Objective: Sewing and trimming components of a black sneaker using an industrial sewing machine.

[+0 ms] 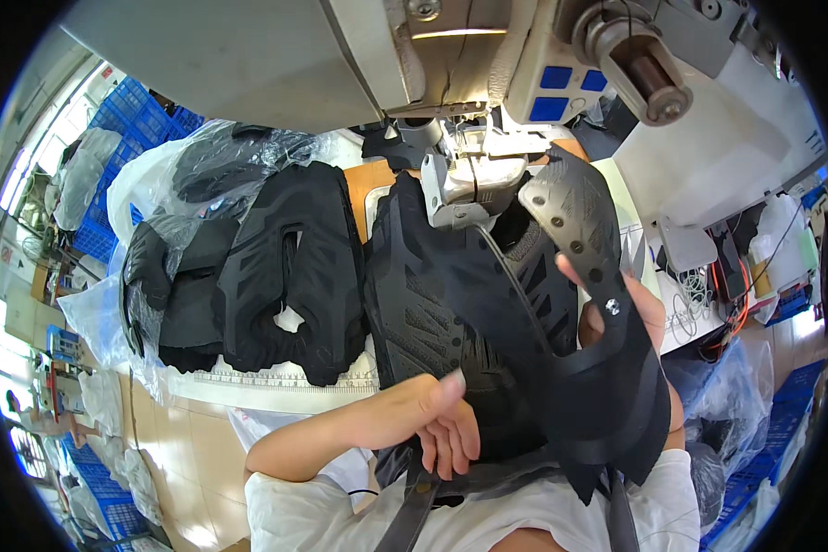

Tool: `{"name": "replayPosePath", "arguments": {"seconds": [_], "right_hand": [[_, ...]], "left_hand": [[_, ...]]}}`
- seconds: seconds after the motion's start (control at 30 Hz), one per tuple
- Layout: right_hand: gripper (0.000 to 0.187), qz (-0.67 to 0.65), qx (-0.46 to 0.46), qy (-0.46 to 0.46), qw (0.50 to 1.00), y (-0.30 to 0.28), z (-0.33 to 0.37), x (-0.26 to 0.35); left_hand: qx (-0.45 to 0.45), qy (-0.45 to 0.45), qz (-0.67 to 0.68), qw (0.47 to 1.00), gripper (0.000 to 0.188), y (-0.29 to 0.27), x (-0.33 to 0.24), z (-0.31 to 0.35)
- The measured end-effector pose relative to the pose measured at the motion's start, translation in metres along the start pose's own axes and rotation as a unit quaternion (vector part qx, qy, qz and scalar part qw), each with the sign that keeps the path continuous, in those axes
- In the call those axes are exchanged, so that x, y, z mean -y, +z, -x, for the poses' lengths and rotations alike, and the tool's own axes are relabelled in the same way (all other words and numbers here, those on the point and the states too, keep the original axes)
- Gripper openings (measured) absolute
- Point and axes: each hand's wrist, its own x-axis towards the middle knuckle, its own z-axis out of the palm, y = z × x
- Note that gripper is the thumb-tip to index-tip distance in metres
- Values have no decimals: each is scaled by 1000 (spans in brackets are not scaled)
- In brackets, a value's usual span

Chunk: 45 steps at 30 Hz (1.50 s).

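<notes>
My right hand [642, 311] grips a black shoe upper [607, 386] with punched eyelet holes, raised at the right in front of the sewing machine [474, 179]. Its fingers are partly hidden behind the piece. In front of my chest, my left hand [446, 428] hangs with the thumb apart and fingers loosely bent, with nothing visible in it. Just beyond it, more black uppers [419, 322] with a textured pattern lie below the machine head, partly covered by the raised one. Left of these sits a stack of black uppers [327, 267].
Clear plastic bags [143, 193] with black pieces lie at the table's left. A ruler strip [248, 379] runs along its front edge. A dark thread spool [649, 83] hangs at upper right. Blue crates [120, 120] stand at far left; cables [685, 281] lie at right.
</notes>
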Motion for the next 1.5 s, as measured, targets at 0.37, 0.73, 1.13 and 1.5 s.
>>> {"name": "replayPosePath", "arguments": {"seconds": [0.37,0.73,1.13,1.5], "right_hand": [[36,155,8,-101,983,-20,-11,-1],[19,214,-131,-231,940,-8,-59,0],[23,290,-79,-247,921,-6,-44,17],[25,285,-78,-243,924,-11,-39,14]], "left_hand": [[-336,275,119,893,53,24,-35,-22],[-403,365,-96,834,36,9,-74,-20],[-456,370,-137,798,24,9,-79,-29],[-492,367,-188,766,26,16,-73,-27]]}}
